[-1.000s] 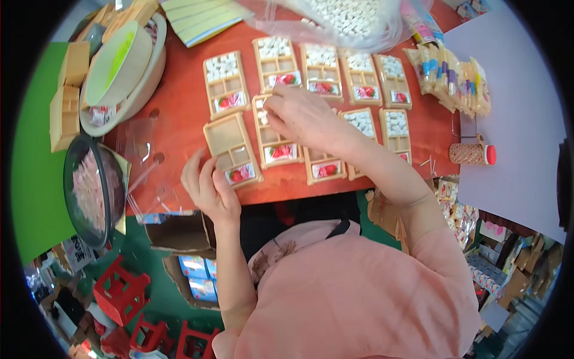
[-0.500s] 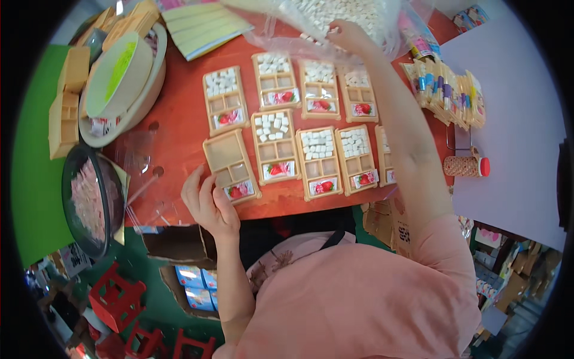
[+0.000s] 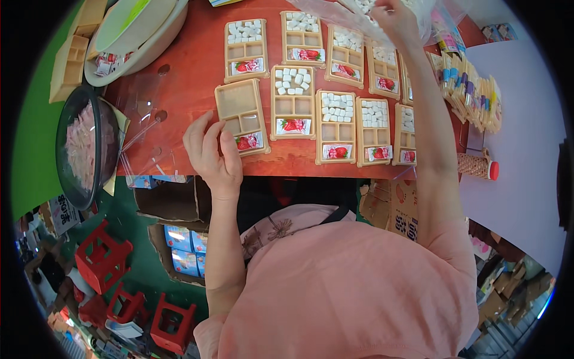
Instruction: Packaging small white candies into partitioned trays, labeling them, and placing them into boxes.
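Note:
My left hand [image 3: 212, 152] rests at the left edge of a beige divided tray [image 3: 238, 99], its fingers apart and holding nothing. That tray's large compartment is empty, while a strawberry-printed packet [image 3: 249, 142] lies in its lower right compartment. At the far side, my right hand [image 3: 394, 23] reaches to a clear plastic bag [image 3: 421, 15] of small white marshmallow-like pieces. Its fingers are curled together; what is between them is hidden. Between the hands stand several similar trays, with white pieces [image 3: 293, 79] in their large compartments and a strawberry packet in each one's lower section.
On the left are a large white basin [image 3: 152, 51] and a black bowl [image 3: 112, 140] of pink-white pieces. Bundled wooden sticks [image 3: 472, 90] and a red-capped jar [image 3: 476, 166] sit at the right. Below the red table [image 3: 191, 66] are cartons [image 3: 170, 203] and red stools [image 3: 103, 257].
The view has shifted, so the table and trays appear higher. My right hand stays at the bag, its fingers more curled; my left hand remains beside the tray with the empty large compartment.

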Available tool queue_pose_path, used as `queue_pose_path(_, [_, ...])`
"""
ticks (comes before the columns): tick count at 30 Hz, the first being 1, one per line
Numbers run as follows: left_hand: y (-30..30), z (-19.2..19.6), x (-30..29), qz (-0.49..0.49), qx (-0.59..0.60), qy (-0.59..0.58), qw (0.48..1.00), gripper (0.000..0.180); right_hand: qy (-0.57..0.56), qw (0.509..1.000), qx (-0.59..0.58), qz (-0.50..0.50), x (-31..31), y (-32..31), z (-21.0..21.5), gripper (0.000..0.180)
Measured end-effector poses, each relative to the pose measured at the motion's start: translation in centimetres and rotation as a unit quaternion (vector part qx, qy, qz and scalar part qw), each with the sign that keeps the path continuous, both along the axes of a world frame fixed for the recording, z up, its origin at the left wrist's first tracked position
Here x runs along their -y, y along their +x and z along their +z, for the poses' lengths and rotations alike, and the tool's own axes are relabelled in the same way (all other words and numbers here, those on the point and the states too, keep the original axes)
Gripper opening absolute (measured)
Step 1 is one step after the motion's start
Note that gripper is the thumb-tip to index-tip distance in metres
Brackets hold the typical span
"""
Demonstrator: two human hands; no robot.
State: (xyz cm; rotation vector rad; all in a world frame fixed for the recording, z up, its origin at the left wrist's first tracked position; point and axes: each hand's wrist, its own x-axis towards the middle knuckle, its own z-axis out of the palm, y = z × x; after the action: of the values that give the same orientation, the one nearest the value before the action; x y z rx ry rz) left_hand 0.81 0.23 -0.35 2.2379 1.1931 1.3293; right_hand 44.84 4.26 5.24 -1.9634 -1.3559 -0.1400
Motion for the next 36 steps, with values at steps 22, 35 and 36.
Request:
queue_pose_path(22, [2.8, 3.4, 0.2, -0.026, -0.158, 0.087, 0.983, 0.022, -0.116, 0.948, -0.023, 0.295, 5.7, -17.0, -1.0, 0.016])
queue_pose_path(35, [4.9, 3.2, -1.0, -0.031, -0.263, 0.068, 0.962, 0.009, -0.172, 0.952, 0.097, 0.233, 6.9, -17.6, -0.6, 0.018])
queue_pose_path(36, [5.1, 3.3, -1.0, -0.032, -0.264, 0.070, 0.961, 0.009, -0.171, 0.953, 0.095, 0.231, 6.9, -17.5, -0.7, 0.018])
